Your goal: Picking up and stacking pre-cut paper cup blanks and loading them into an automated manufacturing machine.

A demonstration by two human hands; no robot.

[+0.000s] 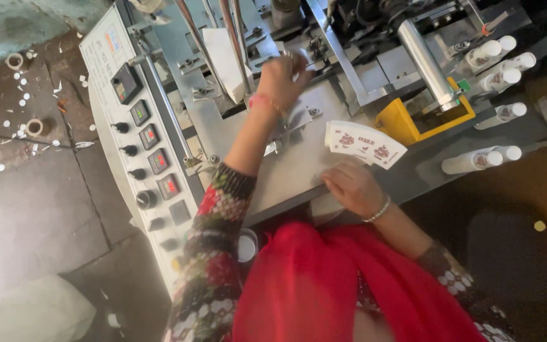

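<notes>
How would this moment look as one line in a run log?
left hand: raised at white paper stack in machine | right hand: resting on metal table beside fanned printed paper blanks

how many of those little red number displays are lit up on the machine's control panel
4, in a slanted column down the control panel: the top display, the second display, the third display and the bottom display. None looks hidden.

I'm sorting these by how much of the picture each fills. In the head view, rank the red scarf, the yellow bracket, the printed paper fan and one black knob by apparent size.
1. Red scarf, though it lies nearest the camera.
2. Yellow bracket and paper fan: too alike to rank.
3. Black knob.
</notes>
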